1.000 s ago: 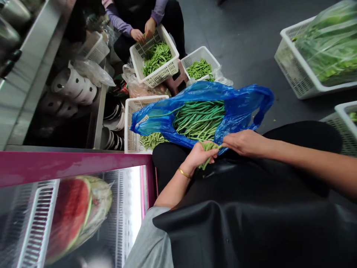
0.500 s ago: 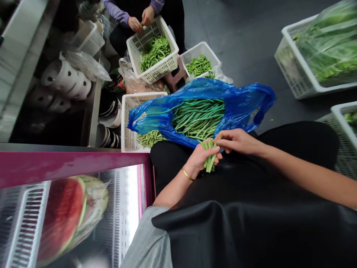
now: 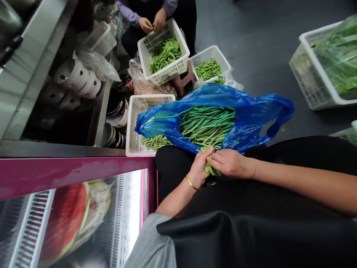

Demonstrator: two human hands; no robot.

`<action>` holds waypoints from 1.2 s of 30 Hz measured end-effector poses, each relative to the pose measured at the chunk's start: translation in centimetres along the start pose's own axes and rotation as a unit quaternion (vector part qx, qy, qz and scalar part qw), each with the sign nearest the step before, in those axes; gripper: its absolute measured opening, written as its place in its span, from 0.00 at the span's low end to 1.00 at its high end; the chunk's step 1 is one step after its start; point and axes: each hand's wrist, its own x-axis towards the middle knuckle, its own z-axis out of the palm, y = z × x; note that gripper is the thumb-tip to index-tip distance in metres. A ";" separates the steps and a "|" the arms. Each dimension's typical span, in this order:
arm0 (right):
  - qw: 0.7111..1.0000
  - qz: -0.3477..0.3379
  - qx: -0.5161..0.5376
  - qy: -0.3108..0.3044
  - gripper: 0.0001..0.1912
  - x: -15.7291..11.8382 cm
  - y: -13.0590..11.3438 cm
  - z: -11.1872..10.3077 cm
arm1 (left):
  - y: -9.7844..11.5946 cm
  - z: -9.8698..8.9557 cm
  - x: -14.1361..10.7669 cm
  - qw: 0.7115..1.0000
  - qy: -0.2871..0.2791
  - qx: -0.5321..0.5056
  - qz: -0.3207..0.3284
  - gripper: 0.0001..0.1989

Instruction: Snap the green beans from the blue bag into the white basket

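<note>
My left hand (image 3: 199, 168), with a gold bangle at the wrist, is closed around a small bunch of cut green bean pieces (image 3: 211, 170). Against the same bunch, my right hand (image 3: 230, 162) has its fingers bent and pressed together; its fingertips are partly hidden, so I cannot tell whether it grips a bean. Just beyond both hands, a blue plastic bag (image 3: 251, 121) lies open over my lap, with long green beans (image 3: 208, 124) inside. Left of it, a white basket (image 3: 135, 111) holds more cut pieces (image 3: 156, 142), partly under the bag.
Across from me, a person's hands (image 3: 153, 23) work above a white basket (image 3: 167, 76) of bean pieces. A smaller basket (image 3: 217, 52) stands beside it. Bagged greens fill a basket (image 3: 312, 82) at right. A glass-topped case with a pink frame (image 3: 83, 173) and watermelon (image 3: 65, 219) is at left.
My right hand has come down and left, closing over the bunch in my left hand. The whole view has shifted slightly, moving the surroundings rightward. The other person's hands stay over their basket.
</note>
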 end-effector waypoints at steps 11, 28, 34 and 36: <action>0.962 0.170 0.175 -0.123 0.22 6.0 7.3 0.2 | 14.6 -3.1 -3.6 0.840 0.177 0.140 0.494 0.19; 0.932 0.327 0.156 0.026 0.12 7.4 11.4 -3.5 | 23.6 -10.7 3.3 0.597 0.558 0.443 0.369 0.20; 0.716 0.519 0.404 0.233 0.13 1.0 8.7 -4.4 | 18.9 -5.1 -1.4 0.555 0.499 0.500 0.438 0.29; 0.673 0.542 0.433 0.256 0.14 -0.3 6.7 -3.7 | 14.2 -2.4 -4.1 0.626 0.352 0.477 0.507 0.18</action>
